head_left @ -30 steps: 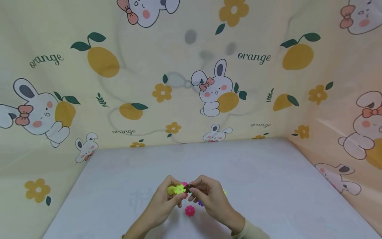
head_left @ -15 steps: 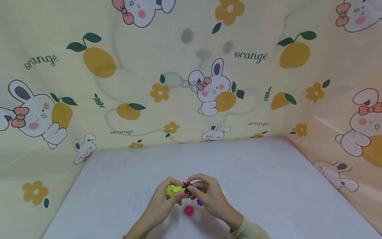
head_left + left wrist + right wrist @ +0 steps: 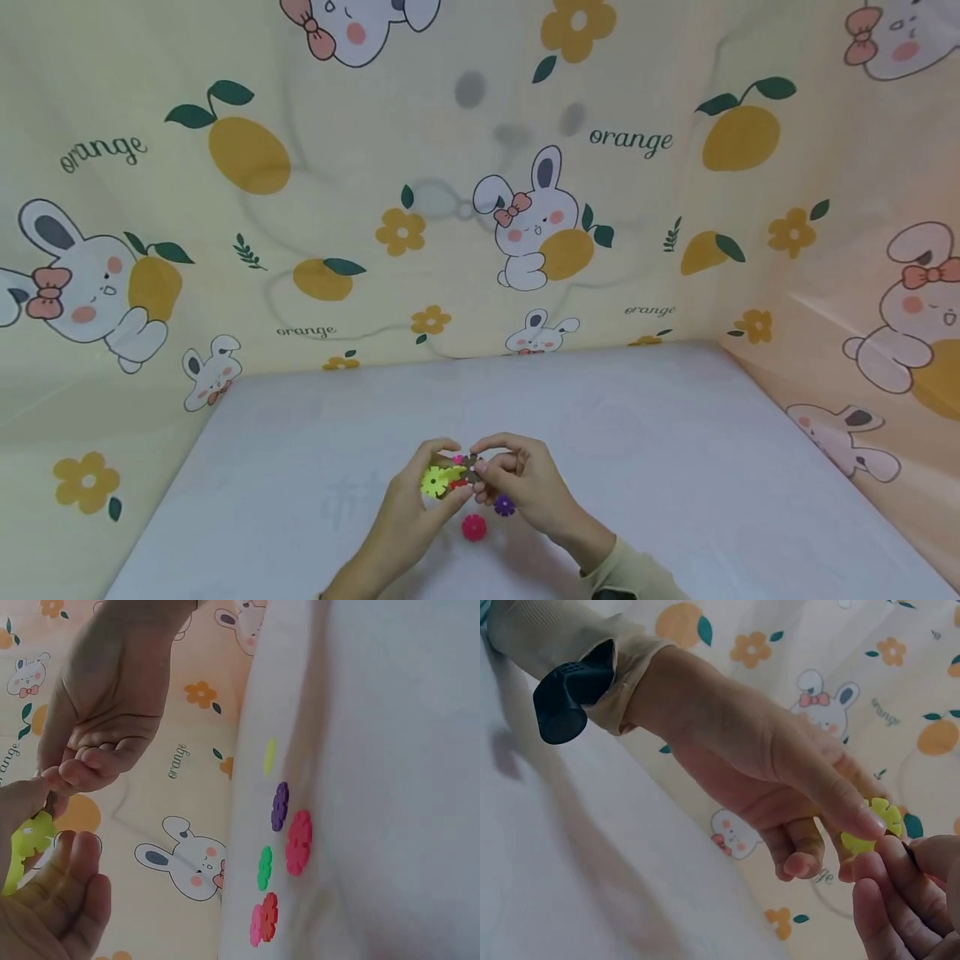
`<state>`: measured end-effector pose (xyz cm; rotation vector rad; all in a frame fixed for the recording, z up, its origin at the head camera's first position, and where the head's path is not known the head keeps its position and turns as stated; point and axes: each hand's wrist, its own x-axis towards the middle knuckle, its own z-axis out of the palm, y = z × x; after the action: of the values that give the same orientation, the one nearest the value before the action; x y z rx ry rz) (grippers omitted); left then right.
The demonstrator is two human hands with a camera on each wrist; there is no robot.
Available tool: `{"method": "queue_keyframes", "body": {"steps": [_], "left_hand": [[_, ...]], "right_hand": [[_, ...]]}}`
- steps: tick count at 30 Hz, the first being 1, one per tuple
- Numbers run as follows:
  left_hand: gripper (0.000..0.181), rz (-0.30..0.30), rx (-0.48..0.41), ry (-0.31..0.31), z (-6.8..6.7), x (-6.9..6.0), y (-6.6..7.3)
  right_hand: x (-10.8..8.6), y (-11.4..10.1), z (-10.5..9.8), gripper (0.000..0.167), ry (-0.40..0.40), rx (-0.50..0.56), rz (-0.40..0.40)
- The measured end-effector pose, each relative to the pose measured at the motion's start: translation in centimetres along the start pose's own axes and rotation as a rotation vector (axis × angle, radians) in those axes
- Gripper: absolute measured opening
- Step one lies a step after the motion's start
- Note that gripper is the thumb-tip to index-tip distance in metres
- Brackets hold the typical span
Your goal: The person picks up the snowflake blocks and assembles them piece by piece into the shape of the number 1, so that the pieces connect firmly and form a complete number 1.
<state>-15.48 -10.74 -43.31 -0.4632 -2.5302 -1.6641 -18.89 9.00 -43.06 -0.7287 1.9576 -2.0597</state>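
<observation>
Yellow snowflake discs [image 3: 433,481], apparently joined, are held between the thumb and fingers of my left hand [image 3: 403,510]. My right hand [image 3: 534,492] pinches a brown snowflake disc [image 3: 471,468] at the right side of the yellow ones. In the left wrist view only a thin brown edge shows between the hands, above the yellow discs [image 3: 30,838]. The right wrist view has a yellow disc [image 3: 885,816] behind my right thumb; fingers partly cover it. Whether the brown disc is slotted into a yellow one, I cannot tell.
Loose snowflake discs lie on the white table [image 3: 300,467] under the hands: purple [image 3: 280,806], deep pink [image 3: 298,842], green [image 3: 265,868], red [image 3: 269,916], pink [image 3: 256,925] and yellow [image 3: 270,756]. A printed cloth [image 3: 345,208] stands behind the table.
The brown disc has turned to show more of its face. My left thumb has shifted right toward it, and the yellow discs have tilted. The purple disc on the table is more exposed.
</observation>
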Motion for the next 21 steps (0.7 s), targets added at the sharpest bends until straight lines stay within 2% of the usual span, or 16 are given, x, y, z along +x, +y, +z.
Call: {"method": "queue_keyframes", "body": {"steps": [6,12,17,21], "left_hand": [[0.036,0.050,0.030,0.059,0.05,0.02,-0.06],[0.040,0.071,0.015,0.055,0.23,-0.05,-0.09],[0.038,0.064,0.036,0.057,-0.01,-0.04,0.14],[0.035,0.033,0.035,0.055,-0.22,-0.12,0.27]], "right_hand": [[0.04,-0.13,0.03,0.032,-0.007,0.009,0.027],[-0.13,0.02,0.25,0.029,-0.006,0.005,0.009],[-0.18,0.14,0.44,0.027,-0.008,-0.007,-0.010],[-0.17,0.30,0.56,0.024,-0.023,-0.013,-0.024]]}}
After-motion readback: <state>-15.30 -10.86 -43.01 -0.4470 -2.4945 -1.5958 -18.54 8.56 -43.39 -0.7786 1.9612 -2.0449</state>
